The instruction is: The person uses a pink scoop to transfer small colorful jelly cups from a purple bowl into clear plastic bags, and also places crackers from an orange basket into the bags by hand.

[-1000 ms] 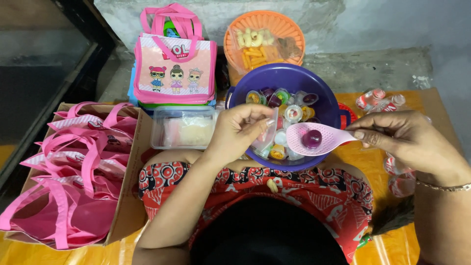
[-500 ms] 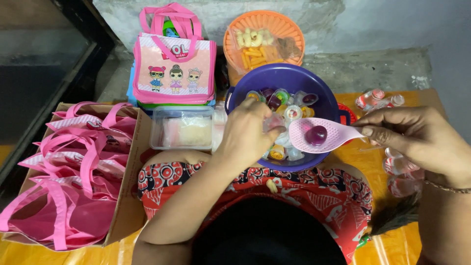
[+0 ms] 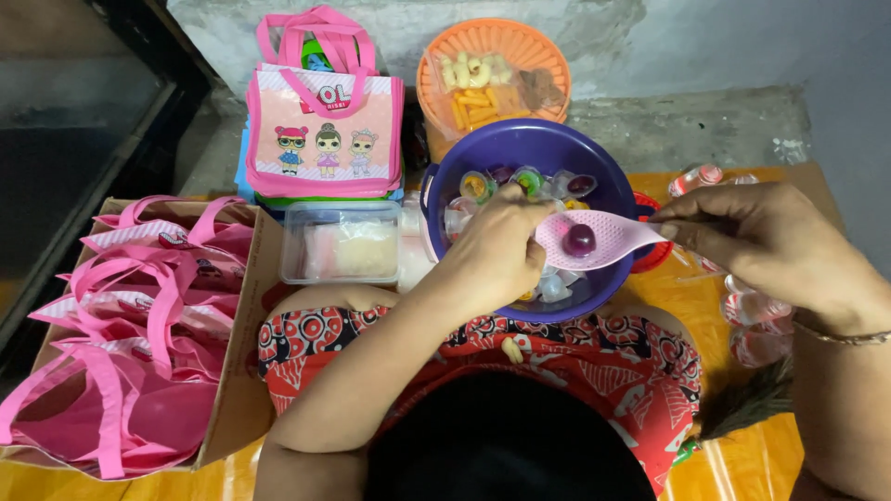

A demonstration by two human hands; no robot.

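Note:
A purple bowl [image 3: 520, 141] holds several small jelly cups [image 3: 478, 184] of mixed colours. My left hand [image 3: 492, 252] reaches down into the bowl, fingers curled over the cups; what they hold is hidden. My right hand [image 3: 766, 243] pinches the handle of a pink slotted spoon [image 3: 613, 243] held level over the bowl's right side. One dark purple jelly cup [image 3: 580, 239] rests on the spoon. The left fingertips touch the spoon's near edge.
An orange basket [image 3: 549, 57] of snacks stands behind the bowl. To its left are a pink cartoon tote bag [image 3: 325, 130] and a clear lidded box [image 3: 339, 243]. A cardboard box [image 3: 243, 380] of pink bags [image 3: 139, 306] fills the left. Loose jelly cups [image 3: 754, 327] lie at the right.
My left hand dropped from beside the spoon down into the bowl. The spoon with the purple cup stayed almost still in my right hand.

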